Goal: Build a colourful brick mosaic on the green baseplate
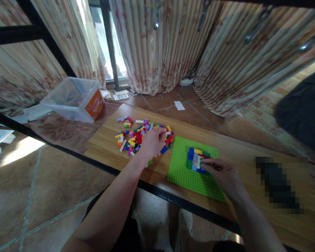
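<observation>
Left hand (154,142): curled over the pile of loose bricks (138,140), left of the green baseplate (178,164); grasp cannot be told. Right hand (224,171): bent, fingertips at the brick block (195,159) on the baseplate; grasp likewise unclear. Wooden worktop (105,140), beneath the baseplate; clear box (70,94), farther left of it.

We see a smooth wood-grain worktop (105,136), slightly glossy; hard, smooth plastic bricks (132,142); and a plastic baseplate (179,168) (bumpy all over with studs). We also notice a see-through plastic box (70,108), soft-looking cloth curtains (144,52), matt paper (179,105) and smooth, faintly shiny floor tiles (13,189).
</observation>
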### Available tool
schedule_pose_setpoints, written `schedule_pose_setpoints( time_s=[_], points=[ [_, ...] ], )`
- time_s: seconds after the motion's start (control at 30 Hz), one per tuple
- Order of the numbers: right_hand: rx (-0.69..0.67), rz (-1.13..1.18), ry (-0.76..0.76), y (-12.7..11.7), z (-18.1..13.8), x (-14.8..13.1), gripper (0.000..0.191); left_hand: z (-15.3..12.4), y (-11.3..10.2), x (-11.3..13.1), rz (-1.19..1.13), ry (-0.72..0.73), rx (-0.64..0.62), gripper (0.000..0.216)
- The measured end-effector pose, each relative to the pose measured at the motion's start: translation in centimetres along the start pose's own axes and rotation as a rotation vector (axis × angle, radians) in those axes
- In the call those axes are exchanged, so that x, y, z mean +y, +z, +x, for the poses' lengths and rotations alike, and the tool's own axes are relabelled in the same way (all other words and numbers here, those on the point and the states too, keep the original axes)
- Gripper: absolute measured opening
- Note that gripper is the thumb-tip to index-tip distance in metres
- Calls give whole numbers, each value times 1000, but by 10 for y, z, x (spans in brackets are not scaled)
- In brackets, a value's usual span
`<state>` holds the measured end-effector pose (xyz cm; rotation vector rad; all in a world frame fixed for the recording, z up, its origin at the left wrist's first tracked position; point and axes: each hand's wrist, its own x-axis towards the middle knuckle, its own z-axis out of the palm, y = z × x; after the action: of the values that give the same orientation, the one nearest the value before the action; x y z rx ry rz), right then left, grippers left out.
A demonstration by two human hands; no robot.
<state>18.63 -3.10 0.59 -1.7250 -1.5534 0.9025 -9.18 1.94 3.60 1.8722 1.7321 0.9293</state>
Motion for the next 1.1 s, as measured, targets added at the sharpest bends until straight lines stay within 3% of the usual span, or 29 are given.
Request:
schedule_pose_setpoints(
  time_s=[0.17,0.37,0.9,1.1],
  points=[
    [19,-4,52,-2,-3,-10,24,-1,0,-1,-9,-5,5,23],
    [25,-150,-10,-3,-6,-11,25,-2,-2,2,-4,-12,1,22],
    [23,143,95,0,-4,-10,25,-1,-1,2,-36,3,-9,21],
    [22,73,68,2,-2,-4,24,-1,-1,2,-54,26,-3,21]
  ],
)
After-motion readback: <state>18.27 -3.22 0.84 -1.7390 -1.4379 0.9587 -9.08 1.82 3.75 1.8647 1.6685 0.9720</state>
